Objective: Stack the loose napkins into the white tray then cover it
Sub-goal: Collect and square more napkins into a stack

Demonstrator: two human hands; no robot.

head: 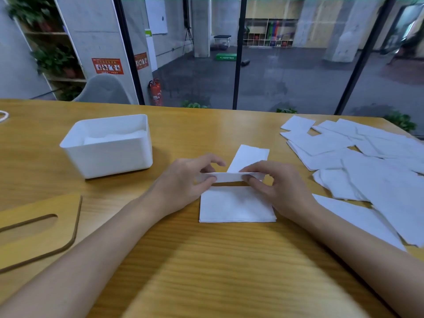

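White napkin (pixel 229 177) pinched at each end by my left hand (pixel 190 180) and right hand (pixel 275 187), just above a small stack (pixel 236 206); white tray (pixel 110 158) sits left, loose napkins (pixel 371 164) right

Wooden table (pixel 206 260) stood before a glass wall (pixel 286 72), grey chair (pixel 103 89) sat behind its far edge, red fire extinguisher (pixel 156 92) stood right of the chair, potted plants (pixel 54 58) filled shelves at left, orange sign (pixel 107 66) hung on a pillar.

Table (pixel 206 260) — wood grain, satin sheen. Tray (pixel 107 154) — smooth matt white plastic. Napkins (pixel 367 161) — soft matt paper. Lid (pixel 39 228) — wood.
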